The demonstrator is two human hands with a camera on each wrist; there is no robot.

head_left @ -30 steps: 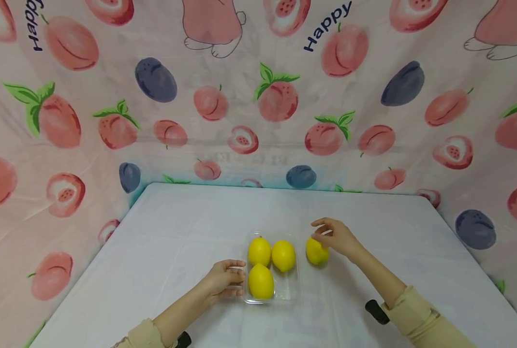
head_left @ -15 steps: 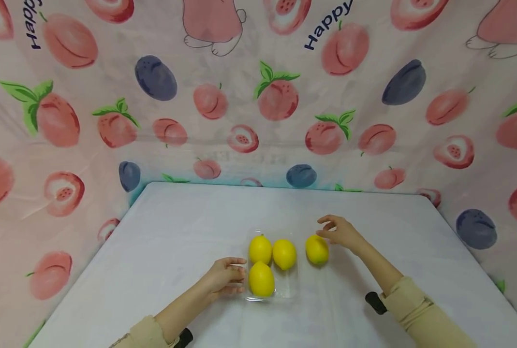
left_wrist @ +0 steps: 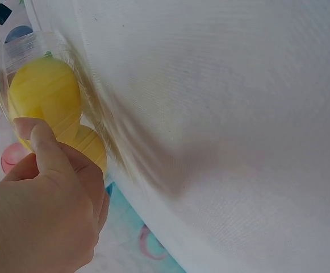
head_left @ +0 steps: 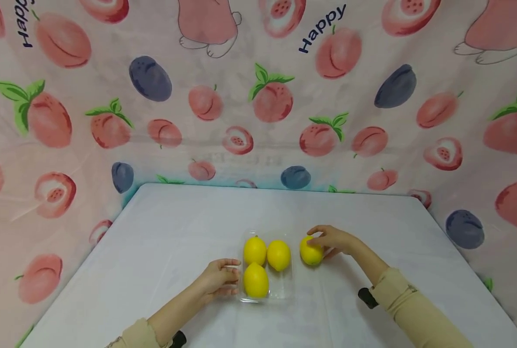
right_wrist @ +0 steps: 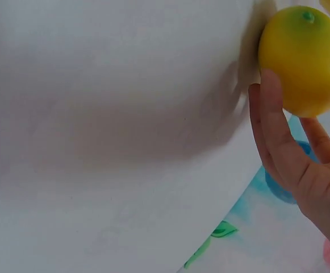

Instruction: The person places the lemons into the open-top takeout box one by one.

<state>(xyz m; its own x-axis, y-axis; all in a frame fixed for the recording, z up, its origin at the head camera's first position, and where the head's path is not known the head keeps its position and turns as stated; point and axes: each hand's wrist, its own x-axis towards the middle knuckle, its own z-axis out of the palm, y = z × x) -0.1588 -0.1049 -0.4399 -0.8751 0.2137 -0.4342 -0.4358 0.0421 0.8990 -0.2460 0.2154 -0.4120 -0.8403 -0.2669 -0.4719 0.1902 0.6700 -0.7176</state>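
Observation:
In the head view a clear plastic tray (head_left: pixel 280 290) holds three yellow lemons, among them a front lemon (head_left: pixel 256 281), a back left lemon (head_left: pixel 255 250) and a right lemon (head_left: pixel 279 255). My left hand (head_left: pixel 219 279) is at the tray's left wall, its fingers loosely bent; the left wrist view shows the fingertips by the wall. A separate lemon (head_left: pixel 311 252) lies on the table just right of the tray. My right hand (head_left: pixel 334 240) reaches around it from the right. In the right wrist view its fingers extend along this lemon (right_wrist: pixel 304 60), with the thumb on the other side.
A white-covered table (head_left: pixel 188 217) surrounds the tray. Behind and beside it hangs a cloth (head_left: pixel 175 159) printed with peaches and blue fruit. Dark wrist gear (head_left: pixel 368 297) sits below the right sleeve.
My right hand first draws up and off the separate lemon, then comes back down around its right side. The left hand stays at the tray. The head view shifts slightly.

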